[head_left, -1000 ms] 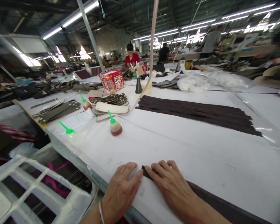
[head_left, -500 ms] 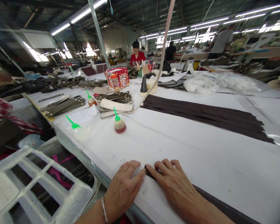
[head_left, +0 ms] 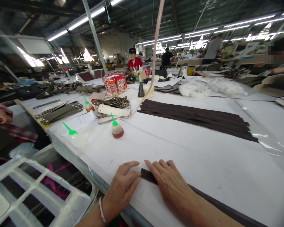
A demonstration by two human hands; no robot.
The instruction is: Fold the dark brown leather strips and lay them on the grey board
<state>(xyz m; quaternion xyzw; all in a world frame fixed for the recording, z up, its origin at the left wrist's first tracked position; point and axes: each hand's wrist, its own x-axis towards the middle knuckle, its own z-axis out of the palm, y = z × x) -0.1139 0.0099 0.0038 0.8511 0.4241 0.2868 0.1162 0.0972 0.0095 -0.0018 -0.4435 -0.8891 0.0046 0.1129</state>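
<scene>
A dark brown strip lies along the near side of the white table, running off toward the lower right. My right hand rests across it, fingers stretched forward, with part of the strip hidden beneath the palm and forearm. At the strip's left end is my left hand. Its thumb tip meets that end, while the index finger reaches past it, apart from the thumb. Farther back lies a bundle of similar dark strips. A squeeze bottle with a green nozzle and reddish liquid stands ahead of my left hand.
Two more green-nozzled bottles, one amber and one pale, stand left. Stacked straps and a red box sit behind. A pale plastic crate adjoins the table edge. A person's hand shows far left; plastic bags lie behind.
The view has shifted slightly to the right. My left index finger has lifted away from the thumb, and my right fingers have straightened, leaving more of the strip's end showing.
</scene>
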